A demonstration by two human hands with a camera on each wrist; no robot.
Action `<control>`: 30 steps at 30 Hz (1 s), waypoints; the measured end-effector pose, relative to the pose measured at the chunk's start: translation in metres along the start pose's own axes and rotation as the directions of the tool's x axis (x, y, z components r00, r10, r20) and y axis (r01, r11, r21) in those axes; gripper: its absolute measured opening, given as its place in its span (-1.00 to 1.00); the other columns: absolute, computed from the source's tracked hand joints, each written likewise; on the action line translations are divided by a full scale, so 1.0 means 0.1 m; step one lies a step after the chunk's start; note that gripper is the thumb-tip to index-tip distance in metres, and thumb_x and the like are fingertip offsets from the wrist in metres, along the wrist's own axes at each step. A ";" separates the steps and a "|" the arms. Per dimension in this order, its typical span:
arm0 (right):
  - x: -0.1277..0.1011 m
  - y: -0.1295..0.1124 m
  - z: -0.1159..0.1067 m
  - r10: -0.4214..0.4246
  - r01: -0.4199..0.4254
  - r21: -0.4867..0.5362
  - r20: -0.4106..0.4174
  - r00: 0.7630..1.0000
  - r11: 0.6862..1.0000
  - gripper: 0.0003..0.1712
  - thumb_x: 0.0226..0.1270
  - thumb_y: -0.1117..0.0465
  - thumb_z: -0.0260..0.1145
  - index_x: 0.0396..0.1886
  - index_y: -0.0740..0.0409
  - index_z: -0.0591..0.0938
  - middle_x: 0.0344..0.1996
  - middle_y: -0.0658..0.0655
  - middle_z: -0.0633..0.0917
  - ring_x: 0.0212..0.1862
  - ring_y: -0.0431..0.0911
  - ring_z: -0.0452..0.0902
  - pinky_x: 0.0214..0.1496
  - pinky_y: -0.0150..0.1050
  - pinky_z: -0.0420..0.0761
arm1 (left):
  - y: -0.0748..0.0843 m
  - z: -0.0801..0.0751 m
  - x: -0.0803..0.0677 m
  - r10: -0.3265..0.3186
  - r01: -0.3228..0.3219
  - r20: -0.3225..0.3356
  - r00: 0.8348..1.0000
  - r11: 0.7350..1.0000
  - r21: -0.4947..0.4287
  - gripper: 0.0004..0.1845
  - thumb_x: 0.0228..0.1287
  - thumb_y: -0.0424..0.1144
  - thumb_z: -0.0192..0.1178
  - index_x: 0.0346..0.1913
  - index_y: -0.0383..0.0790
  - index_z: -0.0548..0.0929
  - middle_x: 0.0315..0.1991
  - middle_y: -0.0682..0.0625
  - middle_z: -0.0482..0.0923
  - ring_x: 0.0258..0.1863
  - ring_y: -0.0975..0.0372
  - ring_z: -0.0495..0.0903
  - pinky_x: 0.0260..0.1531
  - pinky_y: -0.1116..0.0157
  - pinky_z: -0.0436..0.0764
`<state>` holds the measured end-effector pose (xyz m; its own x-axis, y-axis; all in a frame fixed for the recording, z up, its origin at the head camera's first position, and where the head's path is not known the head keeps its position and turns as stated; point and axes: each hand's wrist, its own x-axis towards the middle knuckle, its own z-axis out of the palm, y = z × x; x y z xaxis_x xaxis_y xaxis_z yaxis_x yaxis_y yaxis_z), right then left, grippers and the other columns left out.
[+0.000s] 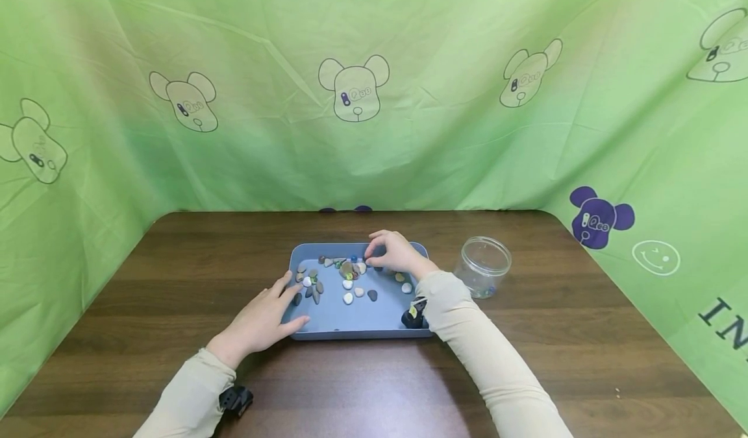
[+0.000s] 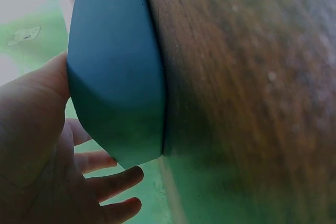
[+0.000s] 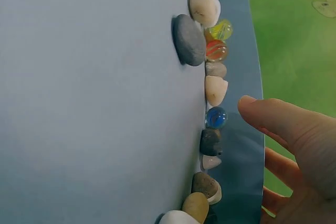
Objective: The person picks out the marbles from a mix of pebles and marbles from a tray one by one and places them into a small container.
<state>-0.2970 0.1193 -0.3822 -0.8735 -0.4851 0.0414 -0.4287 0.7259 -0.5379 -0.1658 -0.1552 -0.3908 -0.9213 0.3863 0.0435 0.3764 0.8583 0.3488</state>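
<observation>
A shallow blue tray (image 1: 359, 324) lies on the brown table and holds several pebbles (image 1: 348, 298) and glass marbles. My left hand (image 1: 265, 318) rests flat on the tray's front left corner with its fingers spread; the left wrist view shows the palm and fingers (image 2: 113, 182) against the tray's outer wall (image 2: 115, 66). Over the tray's back edge, my right hand (image 1: 374, 256) reaches down among the pebbles. In the right wrist view its thumb (image 3: 273, 121) hovers just beside a blue marble (image 3: 216, 117), and nothing shows between thumb and fingers.
A clear plastic jar (image 1: 482, 266) stands open to the right of the tray, with a few small things at its bottom. Green printed cloth (image 1: 374, 100) walls the table (image 1: 175, 263) on three sides. A dark grey stone (image 3: 188, 39) and an orange marble (image 3: 216, 50) lie along the tray's wall.
</observation>
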 end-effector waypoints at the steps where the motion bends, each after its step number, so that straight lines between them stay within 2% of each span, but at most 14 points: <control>1: 0.00 0.00 0.00 0.001 -0.001 -0.007 0.001 1.000 1.000 -0.90 0.14 0.22 0.35 -0.36 0.14 0.70 0.26 0.30 0.44 0.34 0.23 0.24 0.40 0.19 0.13 | 0.00 0.00 0.00 0.000 0.000 -0.001 1.000 1.000 0.000 -0.33 0.26 0.05 0.12 0.30 -0.32 0.35 0.41 -0.34 0.09 0.29 -0.13 0.34 0.29 -0.11 0.27; 9: 0.01 0.01 0.05 0.029 -0.028 -0.076 0.019 0.999 0.997 -0.89 0.11 0.18 0.39 -0.35 0.07 0.72 0.27 0.24 0.45 0.33 0.27 0.22 0.37 0.30 0.07 | 0.00 0.00 -0.01 -0.003 0.003 0.002 1.000 1.000 -0.010 -0.33 0.26 0.05 0.12 0.30 -0.32 0.35 0.41 -0.34 0.08 0.29 -0.13 0.34 0.29 -0.12 0.26; 16: 0.01 0.00 0.06 0.026 -0.025 -0.102 0.008 1.000 0.994 -0.88 0.08 0.20 0.40 -0.34 0.07 0.72 0.25 0.24 0.47 0.32 0.25 0.25 0.37 0.24 0.11 | 0.01 0.00 -0.01 0.000 0.000 -0.002 1.000 1.000 -0.007 -0.33 0.26 0.05 0.12 0.30 -0.33 0.35 0.41 -0.34 0.09 0.29 -0.14 0.33 0.29 -0.12 0.27; 24: 0.00 -0.01 0.05 -0.001 0.002 -0.178 0.002 1.000 0.984 -0.89 0.03 0.20 0.42 -0.40 0.08 0.71 0.22 0.26 0.50 0.28 0.26 0.30 0.31 0.21 0.21 | 0.01 0.00 0.00 -0.001 0.001 -0.004 1.000 1.000 -0.003 -0.33 0.26 0.05 0.12 0.30 -0.32 0.35 0.41 -0.34 0.09 0.30 -0.14 0.33 0.29 -0.12 0.27; 30: 0.00 -0.02 0.03 0.016 -0.015 -0.100 0.013 1.000 0.995 -0.89 0.09 0.19 0.40 -0.36 0.09 0.70 0.27 0.25 0.45 0.33 0.26 0.24 0.37 0.25 0.12 | 0.01 0.00 0.00 -0.005 0.005 0.003 1.000 1.000 -0.002 -0.34 0.27 0.05 0.11 0.30 -0.32 0.35 0.41 -0.34 0.08 0.29 -0.14 0.34 0.29 -0.12 0.27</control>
<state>-0.2954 0.1168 -0.3835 -0.8772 -0.4796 0.0215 -0.4365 0.7781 -0.4517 -0.1654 -0.1544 -0.3903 -0.9228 0.3834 0.0391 0.3719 0.8594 0.3508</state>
